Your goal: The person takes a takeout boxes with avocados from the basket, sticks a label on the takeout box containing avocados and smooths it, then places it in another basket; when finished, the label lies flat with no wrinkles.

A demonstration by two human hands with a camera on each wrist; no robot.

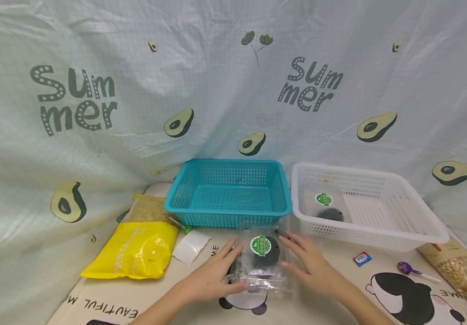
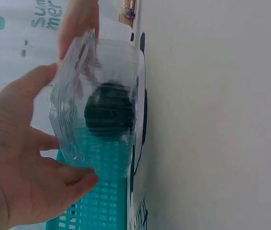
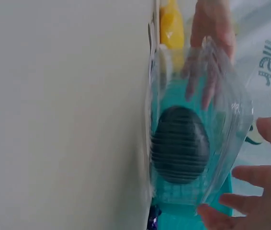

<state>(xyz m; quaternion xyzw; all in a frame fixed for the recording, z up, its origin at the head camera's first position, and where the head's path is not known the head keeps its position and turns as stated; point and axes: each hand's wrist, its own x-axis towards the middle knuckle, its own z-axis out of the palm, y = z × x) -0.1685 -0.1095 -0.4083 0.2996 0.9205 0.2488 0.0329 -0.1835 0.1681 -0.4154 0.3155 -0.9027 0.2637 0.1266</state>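
A clear plastic clamshell box (image 1: pixel 258 259) stands on the tablecloth in front of the teal basket, with a round green-and-white label on its lid. Through its ribbed wall shows one dark, smooth oval object (image 3: pixel 180 143). My left hand (image 1: pixel 217 273) is at the box's left side, fingers spread and reaching along its lid edge. On the opposite side, my right hand (image 1: pixel 308 266) has its fingers spread, with fingertips right at the rim. Neither hand's fingers curl around the box. In the left wrist view, the left thumb and fingertips lie close along the rim.
Behind the box is a teal basket (image 1: pixel 227 211); to its right, a white basket (image 1: pixel 380 232) holds a similar labelled box (image 1: pixel 341 205). A yellow pasta bag (image 1: pixel 136 250) and white paper (image 1: pixel 191 247) lie left. Right are a small blue-red packet (image 1: pixel 362 258), lollipop (image 1: pixel 405 267) and kernel bag (image 1: pixel 463 273).
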